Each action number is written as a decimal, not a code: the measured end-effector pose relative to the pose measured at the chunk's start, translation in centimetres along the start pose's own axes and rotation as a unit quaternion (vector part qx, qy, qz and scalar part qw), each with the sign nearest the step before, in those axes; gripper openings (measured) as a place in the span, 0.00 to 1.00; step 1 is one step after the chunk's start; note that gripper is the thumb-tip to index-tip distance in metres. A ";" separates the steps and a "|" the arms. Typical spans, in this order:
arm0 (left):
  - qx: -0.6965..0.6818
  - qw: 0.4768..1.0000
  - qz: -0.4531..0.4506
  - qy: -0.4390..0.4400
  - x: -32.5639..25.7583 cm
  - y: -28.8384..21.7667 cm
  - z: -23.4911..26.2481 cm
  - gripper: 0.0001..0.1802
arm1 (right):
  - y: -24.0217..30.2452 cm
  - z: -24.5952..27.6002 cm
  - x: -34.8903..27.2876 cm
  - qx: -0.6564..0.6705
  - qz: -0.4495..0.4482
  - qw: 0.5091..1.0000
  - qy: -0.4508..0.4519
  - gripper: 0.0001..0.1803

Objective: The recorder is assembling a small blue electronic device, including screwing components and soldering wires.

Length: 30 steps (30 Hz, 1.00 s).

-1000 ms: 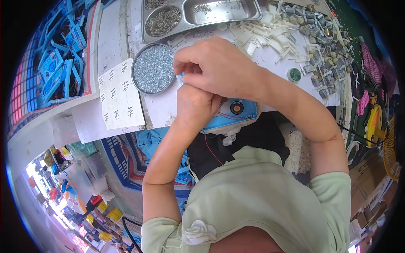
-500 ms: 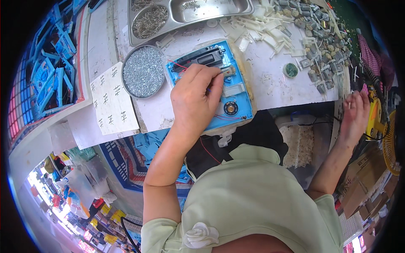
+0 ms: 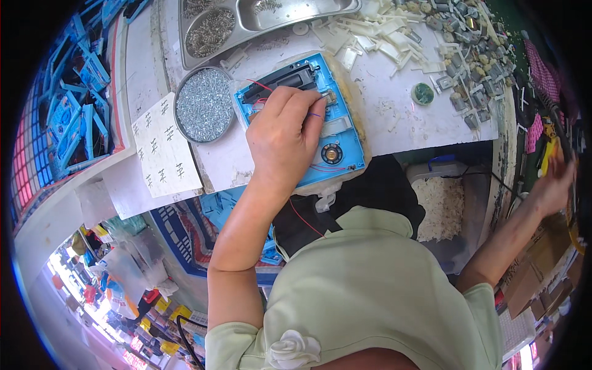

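A light blue plastic casing [image 3: 346,139] lies open side up on a pad on the bench. It holds a black battery compartment, a round speaker [image 3: 332,154], a whitish plastic piece [image 3: 335,126] and thin red wires. My left hand [image 3: 280,132] rests over the casing, thumb and fingertips pinched at a small silver motor [image 3: 330,98] in it; the hand covers the casing's middle. Far to the right, my right hand [image 3: 552,188] is raised off the bench beside a yellow object [image 3: 553,151] and a dark cord or tool. Its fingers are blurred and partly hidden.
Left of the casing stand a round dish of screws [image 3: 205,105] and a handwritten paper sheet [image 3: 165,148]. A metal tray [image 3: 243,34] with springs sits behind. Motors [image 3: 465,80] and white plastic parts [image 3: 385,37] are heaped at the back right, near a small green-filled tub [image 3: 422,94].
My right hand has moved outward to the right, beyond the bench edge, toward the yellow object. My left hand stays on the casing; the whole view has shifted slightly.
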<state>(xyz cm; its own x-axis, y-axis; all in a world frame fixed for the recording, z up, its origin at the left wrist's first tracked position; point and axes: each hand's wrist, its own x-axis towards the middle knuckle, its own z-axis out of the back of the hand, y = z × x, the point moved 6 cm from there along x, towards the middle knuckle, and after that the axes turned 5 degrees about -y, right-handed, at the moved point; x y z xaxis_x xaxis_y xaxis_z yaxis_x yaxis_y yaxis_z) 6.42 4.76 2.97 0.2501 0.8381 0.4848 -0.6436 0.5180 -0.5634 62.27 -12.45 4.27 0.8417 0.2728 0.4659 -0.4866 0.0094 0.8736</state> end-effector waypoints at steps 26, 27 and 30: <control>0.017 1.000 0.013 0.019 -0.3 0.4 -0.2 0.09 | 15.7 -20.9 -26.7 0.212 0.090 0.819 0.526 0.14; 0.016 1.000 0.014 0.020 -0.3 0.5 -0.2 0.09 | 15.8 -21.0 -26.7 0.207 0.086 0.818 0.529 0.14; 0.015 1.000 0.007 0.012 -0.3 0.5 -0.3 0.09 | 15.9 -21.1 -26.7 0.204 0.087 0.817 0.532 0.14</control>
<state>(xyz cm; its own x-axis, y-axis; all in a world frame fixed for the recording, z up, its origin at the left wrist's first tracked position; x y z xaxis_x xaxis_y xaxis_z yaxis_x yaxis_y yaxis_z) 6.22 4.77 2.37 0.2587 0.8492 0.4604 -0.6680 0.5016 -0.5497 27.11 0.72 2.77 -0.0180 0.9201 0.3914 -0.2763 -0.3807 0.8824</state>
